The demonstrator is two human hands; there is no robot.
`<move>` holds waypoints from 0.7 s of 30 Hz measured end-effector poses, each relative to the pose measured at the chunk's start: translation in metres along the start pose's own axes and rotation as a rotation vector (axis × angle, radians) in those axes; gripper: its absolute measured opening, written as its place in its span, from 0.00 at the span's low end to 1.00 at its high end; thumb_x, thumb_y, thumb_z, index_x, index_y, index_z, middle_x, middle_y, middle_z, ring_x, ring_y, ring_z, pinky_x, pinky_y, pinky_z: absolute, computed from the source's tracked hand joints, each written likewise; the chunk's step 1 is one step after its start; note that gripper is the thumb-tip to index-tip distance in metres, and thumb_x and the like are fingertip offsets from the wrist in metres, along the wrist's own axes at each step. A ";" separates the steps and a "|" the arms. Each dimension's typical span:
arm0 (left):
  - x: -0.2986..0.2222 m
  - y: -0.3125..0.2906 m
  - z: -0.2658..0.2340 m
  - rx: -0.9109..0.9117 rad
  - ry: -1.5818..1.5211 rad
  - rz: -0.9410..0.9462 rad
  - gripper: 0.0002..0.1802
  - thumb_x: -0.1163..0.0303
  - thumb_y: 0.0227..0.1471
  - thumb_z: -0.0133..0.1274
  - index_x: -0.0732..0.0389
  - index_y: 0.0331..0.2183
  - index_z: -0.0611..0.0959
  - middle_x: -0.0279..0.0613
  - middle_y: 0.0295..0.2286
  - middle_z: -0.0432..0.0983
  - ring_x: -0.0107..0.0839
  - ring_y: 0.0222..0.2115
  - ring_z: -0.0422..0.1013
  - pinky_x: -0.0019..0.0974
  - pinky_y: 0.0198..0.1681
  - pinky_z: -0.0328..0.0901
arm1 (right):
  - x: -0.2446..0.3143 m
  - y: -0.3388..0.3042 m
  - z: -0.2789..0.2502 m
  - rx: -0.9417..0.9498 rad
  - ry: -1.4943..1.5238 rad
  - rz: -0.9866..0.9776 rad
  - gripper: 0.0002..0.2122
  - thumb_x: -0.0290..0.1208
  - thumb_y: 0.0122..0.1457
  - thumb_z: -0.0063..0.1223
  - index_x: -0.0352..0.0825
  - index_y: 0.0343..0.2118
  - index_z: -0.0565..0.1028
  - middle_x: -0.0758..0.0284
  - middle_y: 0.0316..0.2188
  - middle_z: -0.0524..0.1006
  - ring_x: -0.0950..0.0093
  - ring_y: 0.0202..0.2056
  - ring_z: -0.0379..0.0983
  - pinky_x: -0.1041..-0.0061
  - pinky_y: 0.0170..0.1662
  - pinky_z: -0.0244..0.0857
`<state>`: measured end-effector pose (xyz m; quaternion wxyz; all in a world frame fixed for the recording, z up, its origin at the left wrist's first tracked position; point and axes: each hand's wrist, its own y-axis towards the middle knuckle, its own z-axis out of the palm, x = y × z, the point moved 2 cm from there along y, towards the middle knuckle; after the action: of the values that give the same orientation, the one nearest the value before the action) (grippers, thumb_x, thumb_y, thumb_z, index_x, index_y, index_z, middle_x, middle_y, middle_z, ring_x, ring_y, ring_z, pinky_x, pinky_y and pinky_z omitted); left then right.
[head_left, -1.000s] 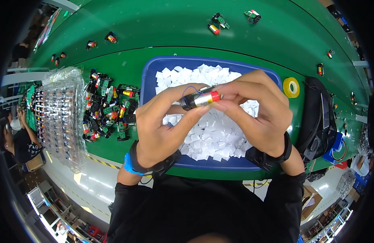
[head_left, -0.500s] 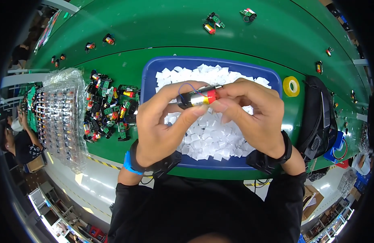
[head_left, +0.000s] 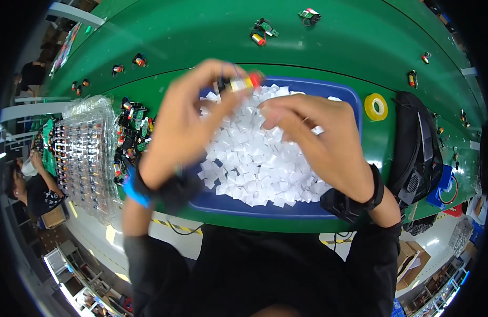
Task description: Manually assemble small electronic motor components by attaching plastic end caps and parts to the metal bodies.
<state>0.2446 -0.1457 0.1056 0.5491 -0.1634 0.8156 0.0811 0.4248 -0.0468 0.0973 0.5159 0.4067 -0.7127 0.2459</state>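
Over the far left part of a blue tray of small white squares, my left hand is raised and smeared by motion. Between its thumb and fingers is a small wired cylinder, silver with yellow and red bands and a black end. My right hand is over the tray's right half, apart from the cylinder. Its thumb and fingertips are pinched together; whether anything sits between them cannot be made out. Loose white squares lie heaped below both hands.
A pile of similar cylinders with green circuit boards lies left of the tray, beside clear plastic trays of parts. Yellow tape and a black bag are on the right. Another person sits far left.
My left hand has carried the cylinder up and leftward, out of my right hand's fingers. My right hand remains over the tray, its fingertips now pinched apart from the cylinder.
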 end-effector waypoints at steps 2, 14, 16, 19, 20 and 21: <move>0.033 0.049 -0.039 0.126 0.133 -0.051 0.18 0.59 0.57 0.58 0.64 0.42 0.82 0.36 0.31 0.78 0.22 0.29 0.73 0.27 0.32 0.67 | 0.013 -0.007 0.003 0.016 -0.155 -0.201 0.11 0.30 0.57 0.63 0.29 0.39 0.80 0.65 0.27 0.82 0.77 0.24 0.76 0.79 0.26 0.68; 0.080 0.219 -0.017 0.136 0.899 -0.052 0.31 0.41 0.50 0.60 0.61 0.40 0.85 0.44 0.36 0.81 0.43 0.39 0.74 0.42 0.50 0.65 | 0.027 -0.023 -0.001 0.043 -0.678 -0.471 0.10 0.34 0.52 0.64 0.36 0.34 0.78 0.70 0.24 0.75 0.72 0.25 0.74 0.73 0.23 0.64; 0.077 0.223 -0.009 0.181 0.928 -0.059 0.30 0.43 0.50 0.61 0.62 0.39 0.84 0.45 0.34 0.81 0.40 0.38 0.75 0.41 0.47 0.68 | 0.028 -0.023 -0.002 0.038 -0.683 -0.480 0.10 0.34 0.52 0.64 0.36 0.34 0.78 0.70 0.24 0.75 0.72 0.25 0.74 0.73 0.24 0.64; 0.071 0.212 -0.008 0.240 0.674 -0.110 0.24 0.51 0.52 0.64 0.65 0.37 0.83 0.45 0.32 0.80 0.33 0.34 0.75 0.37 0.39 0.72 | 0.030 -0.020 -0.005 0.024 -0.687 -0.468 0.10 0.34 0.52 0.64 0.36 0.34 0.78 0.69 0.24 0.75 0.71 0.26 0.75 0.73 0.25 0.65; 0.067 0.197 -0.012 0.260 0.497 -0.078 0.20 0.57 0.53 0.63 0.66 0.38 0.82 0.43 0.32 0.80 0.29 0.33 0.75 0.33 0.36 0.72 | 0.029 -0.018 -0.006 0.018 -0.685 -0.454 0.10 0.33 0.52 0.64 0.36 0.34 0.78 0.69 0.25 0.76 0.70 0.26 0.75 0.73 0.26 0.66; 0.057 0.183 -0.008 0.292 0.319 -0.037 0.17 0.63 0.55 0.63 0.66 0.39 0.82 0.42 0.31 0.79 0.26 0.32 0.75 0.29 0.33 0.73 | 0.026 -0.015 -0.009 0.014 -0.686 -0.448 0.10 0.33 0.52 0.64 0.36 0.34 0.78 0.69 0.25 0.76 0.70 0.26 0.75 0.73 0.26 0.66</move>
<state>0.1526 0.0125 0.0474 0.4322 -0.1078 0.8921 -0.0749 0.4387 -0.0566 0.1237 0.2862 0.6138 -0.7355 -0.0178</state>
